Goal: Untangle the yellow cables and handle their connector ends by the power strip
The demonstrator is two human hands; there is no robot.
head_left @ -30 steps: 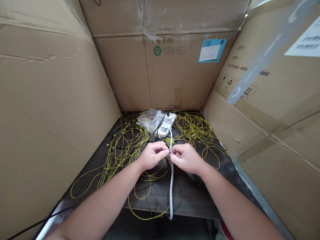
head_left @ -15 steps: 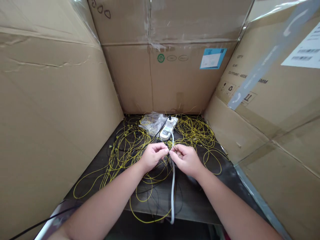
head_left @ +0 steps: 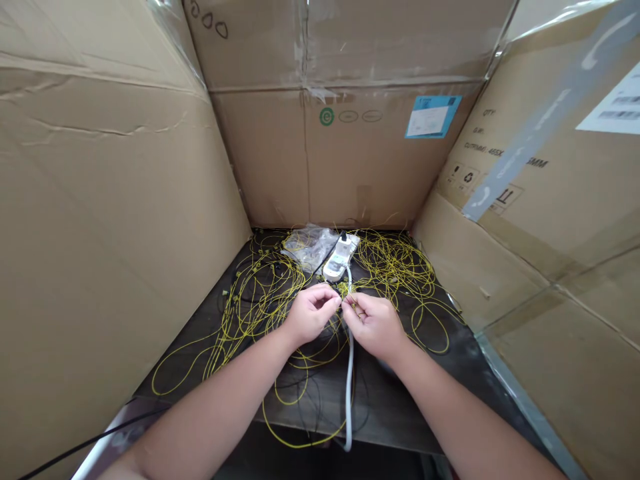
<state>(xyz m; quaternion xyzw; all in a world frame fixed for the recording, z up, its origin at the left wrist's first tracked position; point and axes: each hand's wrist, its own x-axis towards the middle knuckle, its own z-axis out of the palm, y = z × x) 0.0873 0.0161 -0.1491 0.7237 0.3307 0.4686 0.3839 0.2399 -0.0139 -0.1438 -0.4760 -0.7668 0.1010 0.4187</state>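
Note:
My left hand (head_left: 313, 313) and my right hand (head_left: 374, 323) meet fingertip to fingertip above the middle of the dark table (head_left: 380, 393). Both are closed in a pinch. What sits between the left fingertips is too small to make out. A thin strand, apparently one of the wires, shows at the right fingers. Under and around the hands lie tangled yellow wires (head_left: 400, 263). A thick white cable (head_left: 349, 393) passes beneath the fingertips and hangs over the front edge. Just beyond the hands is a white power strip (head_left: 338, 260) with a black plug in it.
Clear plastic wrapping (head_left: 311, 248) lies left of the power strip. Cardboard walls stand at the left (head_left: 115, 200), back (head_left: 360, 160) and right (head_left: 560, 233). A black cable (head_left: 95, 440) runs at the lower left.
The whole view has shifted slightly, so the scene sits a little further right. Both hands remain together in much the same pinched pose.

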